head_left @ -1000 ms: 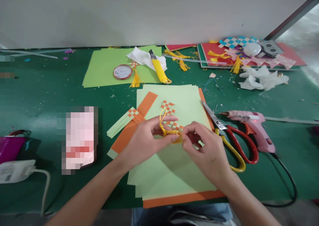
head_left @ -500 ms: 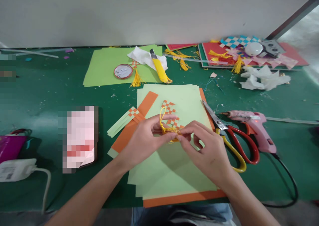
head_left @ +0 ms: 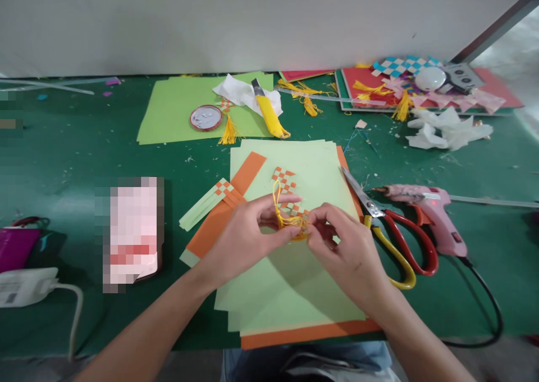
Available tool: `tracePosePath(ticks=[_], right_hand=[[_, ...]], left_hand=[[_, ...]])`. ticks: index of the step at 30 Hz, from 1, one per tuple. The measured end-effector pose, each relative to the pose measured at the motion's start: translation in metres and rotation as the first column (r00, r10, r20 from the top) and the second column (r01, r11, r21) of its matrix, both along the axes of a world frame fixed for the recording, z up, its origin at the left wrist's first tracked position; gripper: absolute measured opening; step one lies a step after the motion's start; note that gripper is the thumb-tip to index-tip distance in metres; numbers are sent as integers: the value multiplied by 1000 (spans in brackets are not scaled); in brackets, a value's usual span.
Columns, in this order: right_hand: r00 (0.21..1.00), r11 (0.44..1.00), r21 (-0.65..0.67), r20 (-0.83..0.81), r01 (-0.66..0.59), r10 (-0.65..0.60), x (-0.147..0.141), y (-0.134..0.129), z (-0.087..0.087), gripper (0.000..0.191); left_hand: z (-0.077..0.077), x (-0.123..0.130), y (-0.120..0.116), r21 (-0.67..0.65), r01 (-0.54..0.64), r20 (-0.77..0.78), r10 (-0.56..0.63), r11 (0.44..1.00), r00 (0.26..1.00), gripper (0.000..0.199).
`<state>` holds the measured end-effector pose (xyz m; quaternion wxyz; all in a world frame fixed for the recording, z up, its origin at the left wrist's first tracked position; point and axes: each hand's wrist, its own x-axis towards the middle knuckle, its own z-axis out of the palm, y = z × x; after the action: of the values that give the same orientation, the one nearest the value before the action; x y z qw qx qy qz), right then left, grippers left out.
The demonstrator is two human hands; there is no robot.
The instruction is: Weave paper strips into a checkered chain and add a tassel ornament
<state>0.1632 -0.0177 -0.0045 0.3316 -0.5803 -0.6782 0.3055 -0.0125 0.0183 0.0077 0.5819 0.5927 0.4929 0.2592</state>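
A yellow tassel [head_left: 290,221] with a cord loop standing up is held over the green paper sheets [head_left: 290,286]. My left hand [head_left: 252,224] is closed, its thumb and fingers pinching the tassel. My right hand [head_left: 341,236] is closed too, thumb and index fingertip pinched at the tassel's right end, on its threads. Behind the fingers lies a woven orange-and-green checkered paper piece [head_left: 284,182], partly hidden. To the left, a second checkered piece with loose strips [head_left: 210,199] rests across an orange paper strip [head_left: 248,171].
Right of the paper lie scissors [head_left: 373,208] and a pink glue gun [head_left: 438,213] with a cord. A yellow cutter [head_left: 269,115], a round lid [head_left: 205,117] and a tassel [head_left: 228,130] sit behind. At left are a phone [head_left: 132,230] and a white charger [head_left: 29,286].
My right fingertips have shifted slightly right, drawing a little away from my left thumb. The cord loop stands a bit more upright. The view has shifted slightly.
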Motion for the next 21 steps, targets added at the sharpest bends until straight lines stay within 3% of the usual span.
tracePosePath(ticks=[5,10,14,17,21], right_hand=[[999,999,22,28,43,-43,1,1,0,10],[984,979,206,173,-2,-34,2,3,-3,11],[970,968,250,242,-27,-36,2,5,-4,12],[982,978,206,185,8,-47,2,4,-2,11],[989,995,-74,-126,63,-72,8,2,5,10]], left_hand=[[-1,0,0,26,-1,-14,1,1000,1000,42],[0,2,2,86,-59,-34,62,995,997,36],[2,1,-1,132,-102,35,98,986,995,36],[1,-1,-3,125,-96,122,80,988,989,35],[-3,-2,-2,129,-114,150,94,985,984,33]])
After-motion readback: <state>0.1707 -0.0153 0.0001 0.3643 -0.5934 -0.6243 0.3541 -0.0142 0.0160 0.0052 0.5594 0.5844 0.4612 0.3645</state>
